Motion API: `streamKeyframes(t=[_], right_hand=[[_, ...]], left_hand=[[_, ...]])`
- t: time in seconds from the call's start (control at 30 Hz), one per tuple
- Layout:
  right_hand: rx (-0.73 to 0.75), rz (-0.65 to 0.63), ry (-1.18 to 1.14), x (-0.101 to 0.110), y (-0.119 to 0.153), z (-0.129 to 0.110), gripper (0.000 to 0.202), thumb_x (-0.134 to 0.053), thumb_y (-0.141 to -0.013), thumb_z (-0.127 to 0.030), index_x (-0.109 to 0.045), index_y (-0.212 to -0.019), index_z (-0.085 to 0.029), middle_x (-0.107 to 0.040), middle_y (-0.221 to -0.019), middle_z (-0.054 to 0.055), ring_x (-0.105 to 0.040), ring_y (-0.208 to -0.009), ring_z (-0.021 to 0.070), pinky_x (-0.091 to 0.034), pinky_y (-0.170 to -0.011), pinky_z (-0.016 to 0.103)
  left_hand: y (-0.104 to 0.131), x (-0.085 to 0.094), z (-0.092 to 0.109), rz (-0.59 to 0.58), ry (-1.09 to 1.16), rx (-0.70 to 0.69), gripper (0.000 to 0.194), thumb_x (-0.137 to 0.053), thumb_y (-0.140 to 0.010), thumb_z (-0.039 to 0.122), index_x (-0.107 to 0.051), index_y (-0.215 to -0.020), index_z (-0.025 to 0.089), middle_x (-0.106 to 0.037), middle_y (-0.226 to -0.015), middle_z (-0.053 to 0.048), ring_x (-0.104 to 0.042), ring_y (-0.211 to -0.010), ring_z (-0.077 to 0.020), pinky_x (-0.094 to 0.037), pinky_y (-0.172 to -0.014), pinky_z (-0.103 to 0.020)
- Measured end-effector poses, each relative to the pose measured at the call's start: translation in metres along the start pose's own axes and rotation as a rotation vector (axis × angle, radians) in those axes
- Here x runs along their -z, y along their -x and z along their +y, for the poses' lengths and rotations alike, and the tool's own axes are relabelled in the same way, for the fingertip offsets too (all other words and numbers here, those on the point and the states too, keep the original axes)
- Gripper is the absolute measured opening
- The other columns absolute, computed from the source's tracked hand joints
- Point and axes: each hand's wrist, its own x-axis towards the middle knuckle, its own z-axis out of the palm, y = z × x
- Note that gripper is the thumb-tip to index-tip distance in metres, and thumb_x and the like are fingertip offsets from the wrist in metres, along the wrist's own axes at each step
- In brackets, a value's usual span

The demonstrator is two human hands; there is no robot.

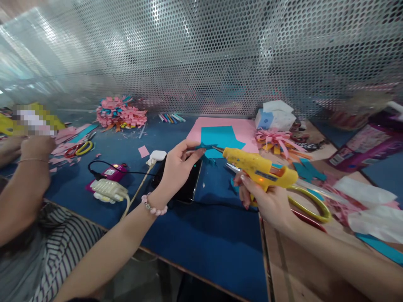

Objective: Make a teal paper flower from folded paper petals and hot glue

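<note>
Left hand (181,164) pinches blue paper piece (208,147); right hand (262,197) grips yellow glue gun (260,167), nozzle at the paper, above blue bench (217,247).

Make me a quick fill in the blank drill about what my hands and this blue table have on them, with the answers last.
The right hand grips a yellow glue ____. The left hand pinches a small piece of paper coloured ____. A beaded ____ circles the left wrist. The flat blue sheet lies on a larger sheet coloured ____.

Missing words: gun; blue; bracelet; pink.
</note>
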Motion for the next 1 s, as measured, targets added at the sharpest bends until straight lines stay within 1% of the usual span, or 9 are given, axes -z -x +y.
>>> streamKeyframes(t=[0.2, 0.37, 0.53, 0.73, 0.87, 1.0], right_hand=[[0.019, -0.012, 0.023, -0.0013, 0.0009, -0.0021, 0.035, -0.057, -0.086, -0.051, -0.057, -0.072, -0.019, -0.048, -0.040, -0.005, -0.051, -0.041, 0.0132, -0.046, -0.052, 0.030], [-0.018, 0.003, 0.034, -0.0009, 0.0025, 0.0000, 0.037, -0.058, -0.084, -0.054, -0.057, -0.074, -0.019, -0.049, -0.043, -0.004, -0.050, -0.038, 0.0128, -0.046, -0.045, 0.029], [-0.052, 0.026, 0.012, -0.0018, 0.0026, -0.0015, 0.039, -0.061, -0.079, -0.057, -0.056, -0.072, -0.018, -0.052, -0.047, -0.004, -0.048, -0.037, 0.0117, -0.046, -0.041, 0.028], [-0.056, -0.013, 0.056, 0.0012, 0.0041, 0.0032, 0.039, -0.056, -0.083, -0.057, -0.055, -0.076, -0.019, -0.048, -0.043, -0.005, -0.050, -0.040, 0.0131, -0.044, -0.044, 0.027], [-0.049, -0.017, 0.063, 0.0021, 0.0045, 0.0047, 0.039, -0.056, -0.083, -0.057, -0.054, -0.074, -0.019, -0.047, -0.043, -0.005, -0.049, -0.039, 0.0128, -0.043, -0.043, 0.027], [-0.043, -0.024, 0.061, 0.0020, 0.0034, 0.0058, 0.036, -0.057, -0.083, -0.055, -0.055, -0.075, -0.020, -0.047, -0.045, -0.005, -0.049, -0.039, 0.0131, -0.044, -0.043, 0.029]], left_hand=[[0.0018, 0.0009, 0.0013, -0.025, -0.025, -0.049, 0.016, -0.072, -0.078, 0.033, -0.066, -0.089, 0.022, -0.067, -0.085, -0.001, -0.062, -0.080, -0.0135, -0.049, -0.075, -0.026], [0.0019, 0.0017, 0.0059, -0.032, -0.028, -0.092, 0.014, -0.070, -0.080, 0.031, -0.066, -0.089, 0.021, -0.066, -0.086, -0.001, -0.061, -0.083, -0.0137, -0.048, -0.080, -0.027], [0.0009, 0.0020, 0.0075, -0.068, -0.037, -0.146, 0.011, -0.069, -0.081, 0.030, -0.067, -0.087, 0.022, -0.065, -0.086, -0.002, -0.060, -0.083, -0.0138, -0.049, -0.078, -0.027], [0.0012, 0.0027, 0.0065, -0.077, -0.023, -0.175, 0.008, -0.070, -0.081, 0.029, -0.068, -0.085, 0.023, -0.067, -0.090, -0.002, -0.062, -0.089, -0.0148, -0.049, -0.082, -0.028], [0.0028, 0.0023, 0.0078, -0.073, -0.032, -0.170, 0.008, -0.070, -0.081, 0.030, -0.068, -0.085, 0.023, -0.068, -0.089, -0.002, -0.062, -0.088, -0.0151, -0.049, -0.081, -0.029], [0.0044, 0.0016, 0.0092, -0.053, -0.043, -0.186, 0.010, -0.070, -0.080, 0.031, -0.069, -0.085, 0.023, -0.068, -0.089, -0.003, -0.063, -0.088, -0.0152, -0.049, -0.081, -0.029]])
